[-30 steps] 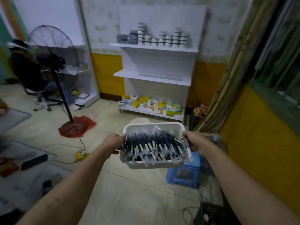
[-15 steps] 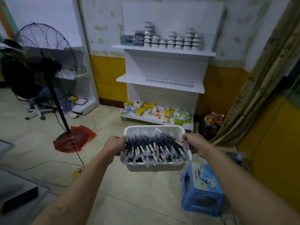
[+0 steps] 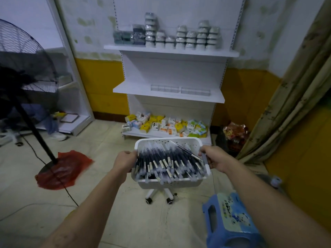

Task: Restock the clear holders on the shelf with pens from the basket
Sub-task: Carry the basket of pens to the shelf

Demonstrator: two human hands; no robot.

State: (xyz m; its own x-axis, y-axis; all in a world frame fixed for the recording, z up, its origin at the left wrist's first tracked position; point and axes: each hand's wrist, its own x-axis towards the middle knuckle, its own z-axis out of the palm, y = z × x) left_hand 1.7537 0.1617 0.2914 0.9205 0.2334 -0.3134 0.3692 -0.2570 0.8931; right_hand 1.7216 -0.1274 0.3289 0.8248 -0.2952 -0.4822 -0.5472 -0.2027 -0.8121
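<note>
Head view status: we have both hands on the basket, held in mid-air in front of the shelf unit. Left hand grips the left rim, fingers curled over the edge. Right hand grips the right rim the same way, thumb on top beside the end of a pen. The basket is white, perforated and roughly level. It's packed with dark-barrelled pens lying mostly front to back, white labels showing near our end. One thin pen lies diagonally across the top of the pile.

We see the clear holders as two low rows side by side on the middle shelf, well apart from the basket (too far off for us to tell what is inside them).

Rest of the unit:
- top shelf: stacks of wrapped white bowls, dark packs at its left end
- bottom shelf: a jumble of small colourful boxes

Around us:
- a white castor base on the tiled floor, directly below the basket
- a blue plastic stool lower right, under the right forearm
- a black standing fan on the left, its foot on a red plastic bag, with a cable running across the floor
- a curtain hanging on the right against the yellow wall
</note>
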